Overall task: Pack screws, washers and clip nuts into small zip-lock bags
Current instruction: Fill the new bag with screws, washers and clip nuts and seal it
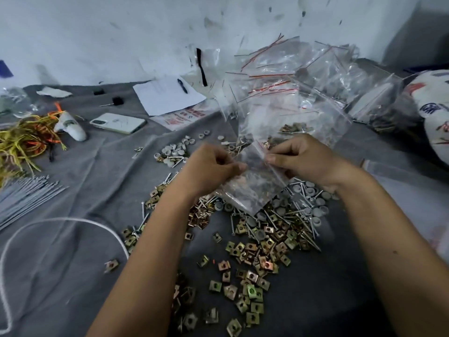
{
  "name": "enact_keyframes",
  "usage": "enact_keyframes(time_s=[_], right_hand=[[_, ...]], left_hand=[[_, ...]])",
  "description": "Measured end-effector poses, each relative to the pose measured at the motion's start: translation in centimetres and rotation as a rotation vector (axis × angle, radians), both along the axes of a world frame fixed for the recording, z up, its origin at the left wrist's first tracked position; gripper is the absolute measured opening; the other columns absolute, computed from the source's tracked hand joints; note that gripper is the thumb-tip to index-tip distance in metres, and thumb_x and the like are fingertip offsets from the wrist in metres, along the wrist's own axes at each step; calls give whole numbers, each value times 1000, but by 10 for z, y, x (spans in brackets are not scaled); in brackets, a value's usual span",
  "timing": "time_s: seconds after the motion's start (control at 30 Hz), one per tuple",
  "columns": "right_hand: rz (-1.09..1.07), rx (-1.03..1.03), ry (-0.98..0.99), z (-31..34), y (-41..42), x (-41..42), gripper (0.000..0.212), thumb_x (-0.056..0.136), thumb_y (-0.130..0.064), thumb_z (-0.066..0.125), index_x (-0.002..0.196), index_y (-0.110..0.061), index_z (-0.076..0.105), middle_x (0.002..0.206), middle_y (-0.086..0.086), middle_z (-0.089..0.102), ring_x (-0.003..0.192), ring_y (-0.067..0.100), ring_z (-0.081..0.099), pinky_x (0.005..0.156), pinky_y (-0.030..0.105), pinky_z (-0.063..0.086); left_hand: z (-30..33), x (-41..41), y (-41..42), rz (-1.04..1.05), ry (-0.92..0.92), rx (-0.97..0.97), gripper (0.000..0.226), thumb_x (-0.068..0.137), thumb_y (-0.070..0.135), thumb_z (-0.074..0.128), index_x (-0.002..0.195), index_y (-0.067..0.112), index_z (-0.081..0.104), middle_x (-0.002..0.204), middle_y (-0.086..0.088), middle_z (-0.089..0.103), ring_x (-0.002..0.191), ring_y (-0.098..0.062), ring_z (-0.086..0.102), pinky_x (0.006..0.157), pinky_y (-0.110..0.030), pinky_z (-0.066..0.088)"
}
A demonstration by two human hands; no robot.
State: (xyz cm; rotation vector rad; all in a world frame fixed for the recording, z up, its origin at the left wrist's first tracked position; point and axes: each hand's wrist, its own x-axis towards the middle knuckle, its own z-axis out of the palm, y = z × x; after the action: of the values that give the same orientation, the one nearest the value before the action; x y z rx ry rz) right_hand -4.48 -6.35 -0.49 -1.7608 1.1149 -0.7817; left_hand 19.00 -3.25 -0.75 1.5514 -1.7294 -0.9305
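My left hand [213, 166] and right hand [298, 158] pinch the top corners of a small clear zip-lock bag [252, 188], each grip closed on its red-striped mouth, thumb against curled fingers. The bag hangs tilted between them over the grey cloth [80, 186] that covers the work surface; what lies under the cloth I cannot tell. Below the bag, brass-coloured clip nuts [250, 271] spread toward the near edge, screws [301, 215] lie crossed at right, and grey washers [173, 152] cluster beyond my left hand. A heap of empty bags [286, 76] rises against the white wall [97, 32] at the back. Open cloth lies to the left, bounded by a white cord [60, 222], a bundle of grey ties [21, 198], yellow and orange strings [24, 139], a phone [117, 122] and a paper sheet [167, 96] with a pen [182, 85].
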Motion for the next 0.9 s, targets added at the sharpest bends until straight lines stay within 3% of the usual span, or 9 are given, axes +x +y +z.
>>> enact_keyframes(time_s=[0.1,0.17,0.27,0.33,0.43,0.5,0.63,0.8,0.9], right_hand=[[-88,-52,-59,-1,3,-10,7,80,-28,80,74,-25,81,65,-3,73,53,3,61,51,16,47],[-128,-54,-88,-2,6,-21,16,68,-38,83,69,-22,80,54,-5,66,44,2,50,44,14,39],[-227,-27,-140,-3,11,-40,37,57,-41,89,68,-10,73,60,4,63,53,13,50,53,24,39],[-288,-30,-168,-4,15,-57,48,52,-43,91,68,-3,69,68,18,63,61,22,48,61,34,39],[-313,-13,-159,-4,21,-85,44,56,-43,90,64,-5,68,66,25,55,63,26,40,65,37,37],[-359,-12,-153,-4,24,-107,39,60,-46,87,63,-11,68,60,13,51,55,22,35,57,29,32],[-476,-1,-199,-10,31,-143,39,66,-48,82,66,-11,71,59,5,53,49,9,40,45,21,34],[-706,-10,-82,-22,30,-183,31,86,-28,81,73,-2,73,62,11,62,55,21,49,55,30,41],[-800,-66,92,-28,26,-197,25,90,-21,79,67,-14,72,53,-5,64,49,10,54,60,29,43]], left_hand=[[0,-11,-2,-10,105,-47,25,84,27,85,78,7,72,57,3,68,49,-7,60,53,-25,54],[2,-24,-4,-16,188,-83,23,81,20,87,83,3,73,64,-7,74,53,-13,66,55,-31,58],[6,-49,-12,-65,171,-115,15,84,12,84,85,0,75,67,-9,75,54,-14,70,53,-28,59],[8,-74,-19,-129,81,-159,9,86,6,82,91,5,75,76,-8,77,66,-19,74,64,-40,64],[13,-115,-24,-230,-82,-293,44,78,14,89,117,25,73,96,9,72,78,-10,70,80,-37,62],[19,-140,-26,-241,-73,-399,35,75,16,91,107,23,78,88,11,70,70,0,63,78,-32,60],[19,-175,-32,-269,-36,-431,10,79,14,88,82,15,79,70,9,71,64,-5,65,66,-27,56],[7,-185,-37,-147,22,-372,11,81,6,84,77,13,76,74,-2,73,74,-23,72,72,-45,61],[3,-179,-37,-31,116,-338,20,79,-3,82,82,14,73,74,-5,73,68,-24,73,63,-45,62]])
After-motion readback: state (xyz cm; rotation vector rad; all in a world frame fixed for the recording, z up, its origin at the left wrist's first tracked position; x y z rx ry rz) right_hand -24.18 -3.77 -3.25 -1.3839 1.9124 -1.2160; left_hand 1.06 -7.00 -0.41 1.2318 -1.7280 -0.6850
